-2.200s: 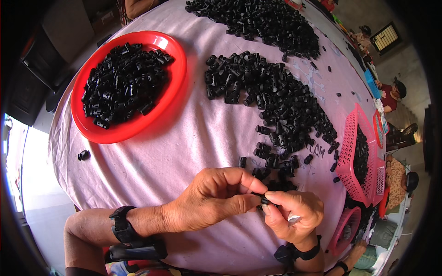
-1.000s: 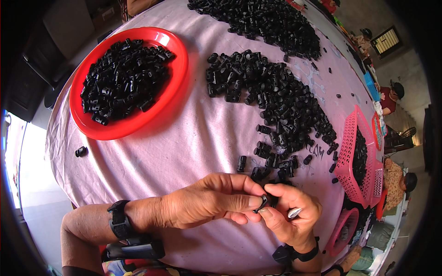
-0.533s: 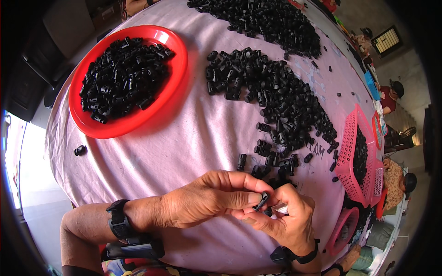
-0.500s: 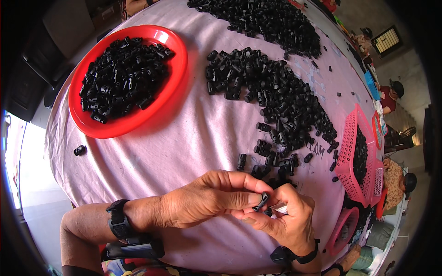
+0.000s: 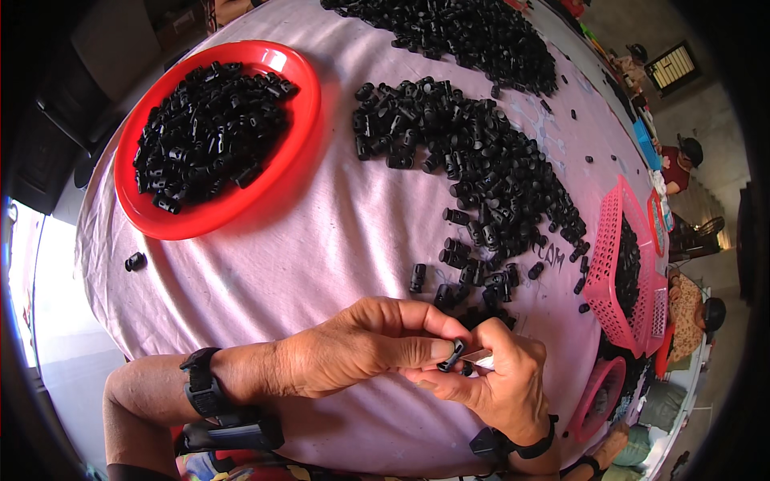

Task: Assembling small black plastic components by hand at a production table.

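My left hand (image 5: 349, 349) pinches a small black plastic cord lock (image 5: 452, 355) between thumb and fingertips, above the near part of the cloth. Close against it, my right hand (image 5: 509, 385) grips a small blade (image 5: 480, 358) with a white wrapped part. The blade's tip points at the cord lock; whether it touches cannot be made out. Just beyond my hands, a loose pile of black cord locks (image 5: 489, 176) curves away across the cloth. Many more fill a round red tray (image 5: 301, 152) at the far left.
A pink cloth (image 5: 321, 264) covers the table. One cord lock (image 5: 135, 261) lies alone at left. Another large heap of them (image 5: 473, 40) is at the far side. A pink basket (image 5: 601, 297) and a pink bowl (image 5: 584, 409) stand right. Other people sit along the right.
My right hand has turned slightly, and more of the blade shows beside the cord lock. The left hand keeps its pinch. The whole view has shifted a little.
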Action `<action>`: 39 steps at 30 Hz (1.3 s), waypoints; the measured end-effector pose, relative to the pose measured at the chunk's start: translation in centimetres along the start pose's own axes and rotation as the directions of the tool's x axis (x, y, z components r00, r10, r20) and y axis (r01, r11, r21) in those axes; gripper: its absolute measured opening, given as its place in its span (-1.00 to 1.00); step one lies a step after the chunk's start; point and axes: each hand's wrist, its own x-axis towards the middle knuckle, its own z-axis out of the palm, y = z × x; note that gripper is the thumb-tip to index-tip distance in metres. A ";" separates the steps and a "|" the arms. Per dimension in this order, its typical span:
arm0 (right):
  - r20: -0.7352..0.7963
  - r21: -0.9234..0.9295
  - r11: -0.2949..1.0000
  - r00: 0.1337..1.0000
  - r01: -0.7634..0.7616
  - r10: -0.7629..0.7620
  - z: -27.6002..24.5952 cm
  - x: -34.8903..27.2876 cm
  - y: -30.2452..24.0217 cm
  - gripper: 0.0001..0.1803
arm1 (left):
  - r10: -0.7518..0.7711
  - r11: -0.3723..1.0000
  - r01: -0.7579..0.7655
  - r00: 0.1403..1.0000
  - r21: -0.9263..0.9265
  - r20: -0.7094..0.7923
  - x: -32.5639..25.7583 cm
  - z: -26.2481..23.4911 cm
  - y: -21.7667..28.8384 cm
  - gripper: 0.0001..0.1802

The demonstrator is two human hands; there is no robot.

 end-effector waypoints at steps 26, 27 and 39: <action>-0.013 -0.120 0.991 0.998 0.063 -0.065 -0.2 0.1 -0.1 -0.46 | -0.018 0.997 0.019 1.000 0.078 -0.020 -0.2 0.5 0.5 -0.70; -0.010 -0.129 0.990 0.998 0.064 -0.066 -0.3 0.2 -0.2 -0.46 | -0.011 0.997 0.012 1.000 0.073 -0.017 -0.2 0.5 0.5 -0.71; -0.005 -0.226 0.967 0.993 0.117 -0.121 -0.3 0.2 -0.1 -0.43 | 0.016 0.994 -0.013 1.000 0.108 -0.021 -0.1 0.3 0.3 -0.74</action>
